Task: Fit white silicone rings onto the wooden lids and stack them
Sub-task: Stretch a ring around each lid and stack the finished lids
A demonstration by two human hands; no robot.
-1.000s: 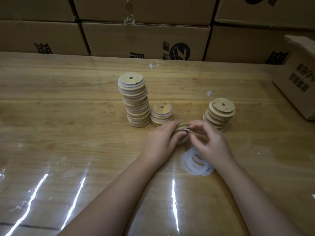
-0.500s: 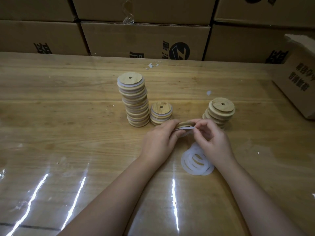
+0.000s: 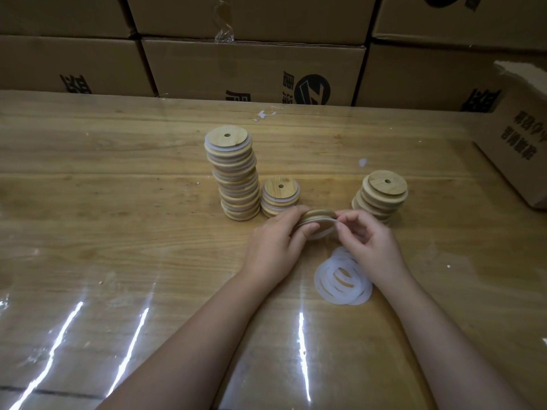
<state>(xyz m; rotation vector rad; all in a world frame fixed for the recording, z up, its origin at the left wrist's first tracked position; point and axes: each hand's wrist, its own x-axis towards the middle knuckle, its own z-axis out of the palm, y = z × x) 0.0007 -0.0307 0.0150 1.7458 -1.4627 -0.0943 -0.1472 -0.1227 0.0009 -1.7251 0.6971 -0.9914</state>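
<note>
Now fingers (image 3: 291, 215) pinch lid (image 3: 321, 215) before closed boxes (image 3: 251, 69).

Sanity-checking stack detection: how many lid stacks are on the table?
3. Tall stack left of centre; short stack just right of it; third stack farther right. Left hand and right hand hold one more lid, unstacked.

wooden table (image 3: 118, 208), lid stacks (image 3: 236, 179), ring pile (image 3: 343, 281)

Cardboard boxes (image 3: 251, 69), black print, illegible
</note>
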